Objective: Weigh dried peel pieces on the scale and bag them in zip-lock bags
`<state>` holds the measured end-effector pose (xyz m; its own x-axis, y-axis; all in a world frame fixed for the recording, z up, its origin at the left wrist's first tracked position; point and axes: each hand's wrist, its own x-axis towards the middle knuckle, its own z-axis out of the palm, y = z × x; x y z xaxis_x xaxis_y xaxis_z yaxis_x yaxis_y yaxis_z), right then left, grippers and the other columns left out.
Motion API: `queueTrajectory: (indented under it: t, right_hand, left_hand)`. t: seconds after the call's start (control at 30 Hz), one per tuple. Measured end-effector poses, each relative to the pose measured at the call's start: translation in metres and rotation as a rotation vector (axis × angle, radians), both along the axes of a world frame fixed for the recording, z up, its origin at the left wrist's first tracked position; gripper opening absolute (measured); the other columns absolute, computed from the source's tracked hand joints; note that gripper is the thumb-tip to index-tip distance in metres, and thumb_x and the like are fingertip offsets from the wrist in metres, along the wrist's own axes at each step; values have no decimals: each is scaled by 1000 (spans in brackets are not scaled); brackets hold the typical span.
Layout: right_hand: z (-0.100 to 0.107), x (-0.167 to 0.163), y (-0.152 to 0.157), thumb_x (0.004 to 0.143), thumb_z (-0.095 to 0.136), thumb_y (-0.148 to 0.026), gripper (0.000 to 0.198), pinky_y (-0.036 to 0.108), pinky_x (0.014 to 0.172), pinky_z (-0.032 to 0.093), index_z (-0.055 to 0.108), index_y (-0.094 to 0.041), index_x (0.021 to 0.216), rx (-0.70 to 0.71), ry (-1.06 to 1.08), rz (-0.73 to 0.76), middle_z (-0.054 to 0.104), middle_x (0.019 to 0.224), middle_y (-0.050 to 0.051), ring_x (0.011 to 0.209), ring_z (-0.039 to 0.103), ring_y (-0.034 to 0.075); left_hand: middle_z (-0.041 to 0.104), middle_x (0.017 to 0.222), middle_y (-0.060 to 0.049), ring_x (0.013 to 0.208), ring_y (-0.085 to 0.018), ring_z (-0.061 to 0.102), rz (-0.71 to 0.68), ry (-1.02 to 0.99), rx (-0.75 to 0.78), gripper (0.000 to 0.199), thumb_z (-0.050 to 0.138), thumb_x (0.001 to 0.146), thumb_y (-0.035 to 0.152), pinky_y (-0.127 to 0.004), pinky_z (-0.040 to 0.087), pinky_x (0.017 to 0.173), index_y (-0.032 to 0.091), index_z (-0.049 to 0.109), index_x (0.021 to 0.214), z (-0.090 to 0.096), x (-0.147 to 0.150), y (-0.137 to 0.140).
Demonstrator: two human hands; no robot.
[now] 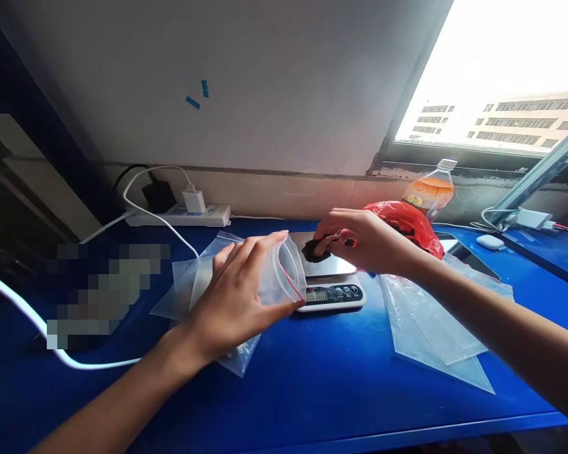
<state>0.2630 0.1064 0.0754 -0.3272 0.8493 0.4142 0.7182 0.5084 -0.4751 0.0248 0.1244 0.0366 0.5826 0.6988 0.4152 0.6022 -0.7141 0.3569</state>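
My left hand holds a small clear zip bag, thin and glossy plastic with a red seal line along its mouth; the bag stands on edge just left of the scale, its mouth held wide and turned right toward the pan; my fingers curl over its top rim and my thumb presses the lower edge, so this grip is closed on the bag. My right hand hovers over the scale's shiny steel pan, fingers pinched shut on a dark, lumpy clump that touches the pan's left part; its texture is too blurred to tell. The scale is flat and rectangular, white base, lit display at the front; it sits mid worktop, a smooth blue surface. More flat clear bags lie stacked to the right, long sides running away from me; a crumpled red plastic bag sits behind my right wrist.
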Motion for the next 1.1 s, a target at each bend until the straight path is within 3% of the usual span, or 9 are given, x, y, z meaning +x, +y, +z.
queueTrajectory:
  t: [0.23, 0.33, 0.47, 0.57, 0.73, 0.83, 0.9, 1.0, 1.1]
  right_hand:
    - [11, -47, -21, 82, 63, -11, 21, 30, 76, 54, 66, -19, 101, 160, -46, 154, 63, 101, 6, 88, 63, 16]
    - [4, -48, -29, 85, 62, -16, 18, 29, 77, 51, 65, -19, 102, 202, 81, 67, 63, 102, 6, 89, 61, 15]
    - [-16, -50, -49, 92, 58, -35, 18, 21, 49, 36, 66, -19, 91, -62, 243, -15, 53, 56, -5, 49, 46, 8]
    - [-33, -53, -60, 90, 59, -29, 12, 19, 46, 33, 63, -19, 85, -195, 336, 34, 54, 55, -6, 48, 46, 7]
    - [-47, -46, -61, 91, 54, -27, 18, 20, 53, 41, 54, -19, 75, -113, 524, -86, 60, 67, -1, 60, 54, 10]
    - [-49, -40, -59, 89, 56, -31, 16, 24, 61, 51, 58, -19, 78, -162, 703, -100, 66, 75, 2, 69, 63, 14]
    - [-49, -38, -58, 85, 57, -30, 10, 27, 63, 56, 60, -20, 83, -205, 809, -116, 71, 82, 3, 72, 68, 16]
    - [-48, -39, -58, 81, 58, -28, 17, 26, 55, 56, 57, -22, 97, -306, 907, -160, 73, 83, 2, 65, 71, 16]
    - [-45, -41, -59, 77, 60, -27, 29, 22, 42, 50, 52, -24, 105, -352, 966, -196, 74, 84, 0, 55, 68, 14]
  left_hand:
    - [54, 138, -11, 130, -38, 50, 38, -99, 57, 79, 68, 76, 58, -60, 35, 110, 28, 35, 140, -7, 3, 3]
    - [51, 141, -13, 130, -38, 49, 60, -188, 150, 83, 66, 77, 66, -63, 35, 109, 30, 31, 143, -12, 0, 6]
    - [47, 144, -15, 126, -37, 52, 89, -258, 180, 88, 69, 75, 67, -59, 40, 106, 29, 28, 143, -15, 1, 2]
    - [46, 144, -14, 126, -39, 51, 79, -226, 147, 97, 71, 70, 69, -63, 39, 106, 32, 21, 144, -14, 5, -10]
    - [50, 139, -18, 126, -43, 50, 81, -221, -269, 111, 72, 60, 78, -59, 48, 94, 28, 23, 147, 3, 0, -14]
    - [66, 111, -15, 95, -31, 66, 84, -376, -626, 88, 60, 74, 76, -41, 55, 73, 20, 40, 139, 15, -6, -1]
    - [68, 90, -7, 70, -20, 63, 43, -449, -803, 65, 63, 77, 69, -29, 50, 58, 19, 57, 118, 18, -8, 6]
    - [61, 72, 1, 56, -11, 51, -10, -459, -828, 41, 72, 74, 57, -20, 41, 50, 17, 65, 86, 17, -7, 9]
    - [58, 70, 2, 59, -10, 51, 18, -519, -699, 33, 73, 76, 48, -19, 43, 54, 18, 63, 81, 15, -5, 7]
